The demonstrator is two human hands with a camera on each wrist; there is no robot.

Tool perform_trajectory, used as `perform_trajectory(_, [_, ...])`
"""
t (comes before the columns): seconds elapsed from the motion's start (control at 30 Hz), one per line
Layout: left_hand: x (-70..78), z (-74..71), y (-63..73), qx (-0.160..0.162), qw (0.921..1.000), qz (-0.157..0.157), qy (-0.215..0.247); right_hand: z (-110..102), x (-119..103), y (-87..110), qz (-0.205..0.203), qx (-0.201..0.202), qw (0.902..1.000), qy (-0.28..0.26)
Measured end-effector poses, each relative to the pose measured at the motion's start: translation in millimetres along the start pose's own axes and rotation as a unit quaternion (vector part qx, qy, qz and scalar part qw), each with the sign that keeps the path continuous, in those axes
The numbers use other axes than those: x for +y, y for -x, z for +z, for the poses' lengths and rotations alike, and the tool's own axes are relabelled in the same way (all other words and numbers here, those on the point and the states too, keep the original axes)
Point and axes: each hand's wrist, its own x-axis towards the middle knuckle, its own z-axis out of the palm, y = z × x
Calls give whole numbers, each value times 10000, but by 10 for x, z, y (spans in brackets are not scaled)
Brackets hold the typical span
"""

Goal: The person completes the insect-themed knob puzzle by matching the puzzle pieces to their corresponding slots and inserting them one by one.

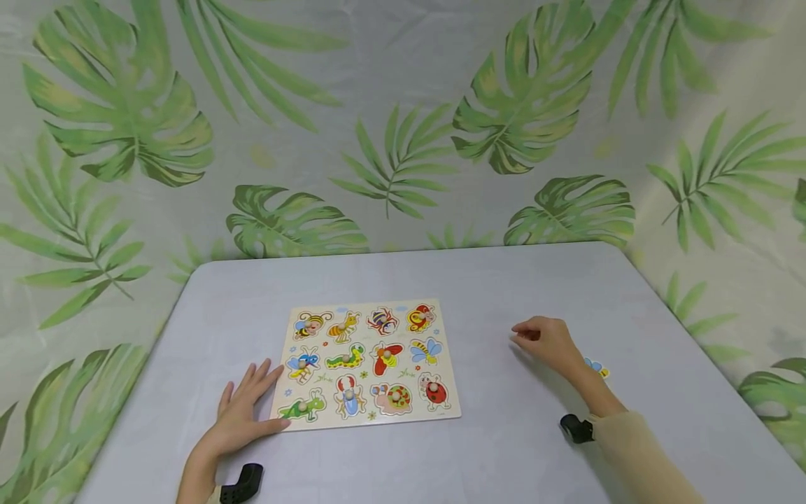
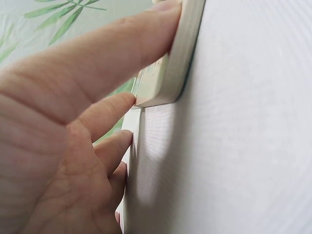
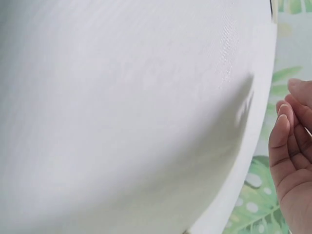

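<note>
A wooden peg puzzle board with colourful insect pictures lies flat on the table. Small knobs stand up from most of its pictures; the blue-winged picture at the right of its middle row shows none. My left hand has its fingers spread at the board's left side, the thumb on the front left corner beside the green grasshopper piece. Raised over the table to the right of the board is my right hand, fingers loosely bent, nothing visible between them. A loose blue-and-yellow insect piece lies partly hidden behind the right wrist.
A white cloth covers the table, whose far edge runs close to a leaf-patterned curtain. Black wrist devices sit on the left wrist and the right wrist.
</note>
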Motion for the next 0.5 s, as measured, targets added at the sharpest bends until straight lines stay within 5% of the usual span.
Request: perform_trajectory(0.5, [34,-7,9,16,10000,-1,-75,-294,230,301,538,109,9985,48])
